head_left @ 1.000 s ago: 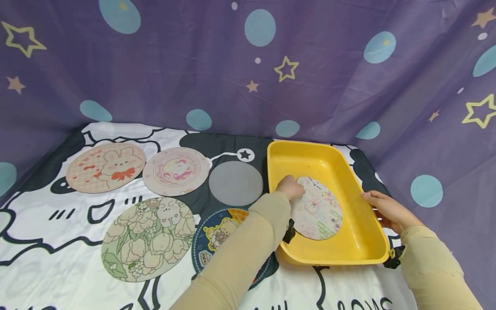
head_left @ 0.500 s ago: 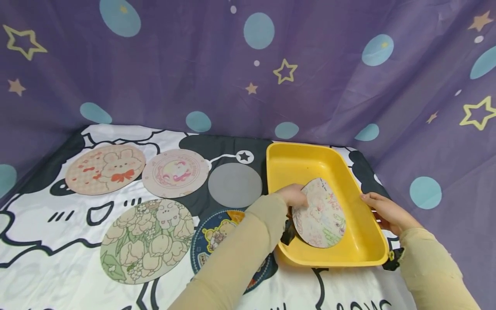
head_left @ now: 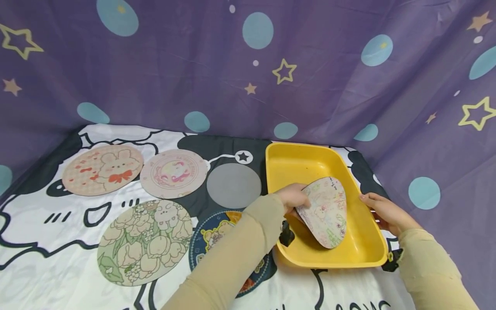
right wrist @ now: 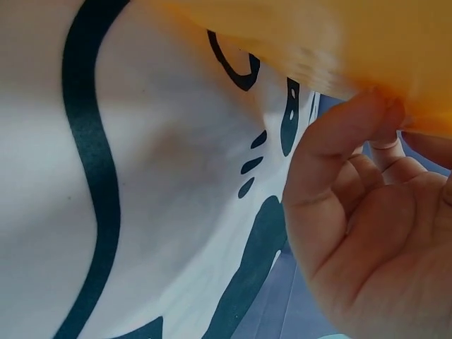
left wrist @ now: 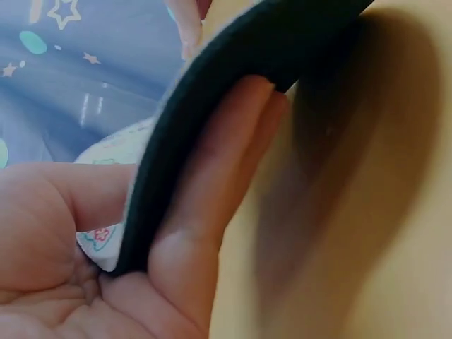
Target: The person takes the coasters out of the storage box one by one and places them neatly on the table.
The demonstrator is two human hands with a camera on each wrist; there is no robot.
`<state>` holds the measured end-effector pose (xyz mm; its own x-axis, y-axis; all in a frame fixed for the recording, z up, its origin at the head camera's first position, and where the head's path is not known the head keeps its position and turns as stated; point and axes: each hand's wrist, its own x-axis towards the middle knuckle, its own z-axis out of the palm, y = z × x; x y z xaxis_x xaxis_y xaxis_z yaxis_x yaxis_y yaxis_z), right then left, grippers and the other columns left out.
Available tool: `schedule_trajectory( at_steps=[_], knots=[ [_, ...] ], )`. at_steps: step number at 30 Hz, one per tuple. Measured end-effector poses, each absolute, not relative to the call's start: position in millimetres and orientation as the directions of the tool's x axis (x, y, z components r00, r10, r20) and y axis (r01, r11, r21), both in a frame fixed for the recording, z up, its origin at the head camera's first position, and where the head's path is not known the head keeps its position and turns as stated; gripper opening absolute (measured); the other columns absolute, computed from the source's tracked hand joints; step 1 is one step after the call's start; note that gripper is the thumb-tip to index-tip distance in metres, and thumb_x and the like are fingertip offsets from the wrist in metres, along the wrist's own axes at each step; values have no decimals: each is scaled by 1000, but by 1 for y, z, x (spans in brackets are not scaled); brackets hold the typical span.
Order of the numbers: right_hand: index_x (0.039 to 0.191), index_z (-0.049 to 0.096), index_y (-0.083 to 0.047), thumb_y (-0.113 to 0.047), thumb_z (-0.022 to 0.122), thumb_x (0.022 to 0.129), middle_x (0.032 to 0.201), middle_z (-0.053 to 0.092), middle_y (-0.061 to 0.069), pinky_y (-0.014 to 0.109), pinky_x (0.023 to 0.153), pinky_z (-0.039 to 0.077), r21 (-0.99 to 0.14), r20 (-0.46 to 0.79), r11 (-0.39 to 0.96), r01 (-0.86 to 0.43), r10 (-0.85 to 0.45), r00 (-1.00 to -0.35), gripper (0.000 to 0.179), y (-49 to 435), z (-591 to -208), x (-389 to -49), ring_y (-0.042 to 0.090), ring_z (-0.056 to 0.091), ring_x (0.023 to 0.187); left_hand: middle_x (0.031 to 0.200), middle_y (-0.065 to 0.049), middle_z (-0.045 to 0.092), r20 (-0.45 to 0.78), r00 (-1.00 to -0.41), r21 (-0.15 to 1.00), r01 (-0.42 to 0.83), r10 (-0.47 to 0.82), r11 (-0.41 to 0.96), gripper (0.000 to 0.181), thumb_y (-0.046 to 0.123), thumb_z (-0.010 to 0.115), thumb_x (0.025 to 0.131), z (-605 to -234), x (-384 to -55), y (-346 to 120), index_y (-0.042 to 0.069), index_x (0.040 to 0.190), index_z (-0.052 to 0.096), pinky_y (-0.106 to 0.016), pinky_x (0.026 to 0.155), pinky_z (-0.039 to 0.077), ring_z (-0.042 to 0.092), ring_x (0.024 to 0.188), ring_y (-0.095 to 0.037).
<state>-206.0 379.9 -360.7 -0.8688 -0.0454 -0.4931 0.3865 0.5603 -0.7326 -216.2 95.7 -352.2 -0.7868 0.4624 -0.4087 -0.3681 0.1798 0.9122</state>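
A round mouse pad (head_left: 327, 213) with a pale, doodle-like print and a dark underside is bent and tilted inside the yellow plastic tray (head_left: 302, 256). My left hand (head_left: 293, 198) pinches its left edge. In the left wrist view, the thumb lies on the printed face and the fingers (left wrist: 212, 176) press against the dark underside. The tray's right rim is held by my right hand (head_left: 391, 214), thumb on top. From the right wrist view, curled fingers (right wrist: 332, 148) of that hand touch the tray's outer wall from below.
Left of the tray lie several more round pads: a plain grey one (head_left: 234, 185), a pink one (head_left: 173, 173), a rabbit one (head_left: 102, 170), a green floral one (head_left: 145, 242) and a dark blue one (head_left: 201, 243) partly under my left sleeve. A purple curtain (head_left: 193, 64) hangs behind.
The mouse pad was lying flatter in the tray. My left hand has lifted its left edge, and it now bends and tilts. The right hand stays at the tray's rim.
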Motion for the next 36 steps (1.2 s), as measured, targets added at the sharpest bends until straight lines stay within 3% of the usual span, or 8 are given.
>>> schedule_trajectory(
  at_steps=[6,13,17,21,26,31,36],
  knots=[
    [115,48,-7,-44,39,106,96,59,-3,27,69,55,-741,-479,563,367,-60,-876,39,379,-361,-206,16,58,84,95,-13,65,-369,-774,926,-351,514,137,50,-11,53,92,-352,-216,94,7,139,54,-46,75,62,67,77,-24],
    [108,48,-12,-36,34,108,91,54,-3,27,67,53,-753,-471,555,353,-82,-878,28,378,-361,-206,15,55,80,88,-9,63,-323,-751,933,-356,575,59,52,-6,54,94,-360,-228,97,8,143,49,-31,54,58,65,69,-20],
    [108,47,-10,-34,31,109,92,54,-2,28,69,53,-752,-465,564,341,-88,-881,29,377,-360,-207,15,55,81,85,-7,63,-307,-756,937,-346,578,45,50,-5,54,94,-357,-230,97,8,142,50,-26,49,53,63,66,-18],
    [124,42,-2,-34,32,108,95,56,-2,28,71,56,-757,-465,558,341,-93,-880,37,375,-359,-210,14,59,82,86,-7,63,-308,-749,935,-351,587,43,50,-4,54,94,-354,-229,96,9,143,50,-26,51,55,63,67,-18],
    [143,26,5,-34,35,108,97,57,-2,28,72,58,-758,-461,557,338,-91,-883,54,373,-358,-212,12,60,82,89,-7,64,-302,-756,933,-358,581,19,53,-4,55,95,-348,-228,95,11,145,48,-26,53,55,63,69,-18],
    [142,27,5,-29,37,107,91,57,-3,27,69,57,-761,-456,555,336,-89,-886,50,373,-358,-211,11,59,77,92,-7,65,-286,-763,944,-330,580,31,55,-4,54,95,-338,-223,97,12,147,47,-30,56,58,64,69,-18],
    [131,37,1,-26,41,104,80,58,-7,26,66,57,-778,-438,541,320,-101,-893,38,374,-359,-210,8,58,70,96,-6,64,-265,-768,954,-296,583,44,53,-4,55,95,-328,-219,96,12,145,49,-38,66,61,64,72,-20]
  ],
)
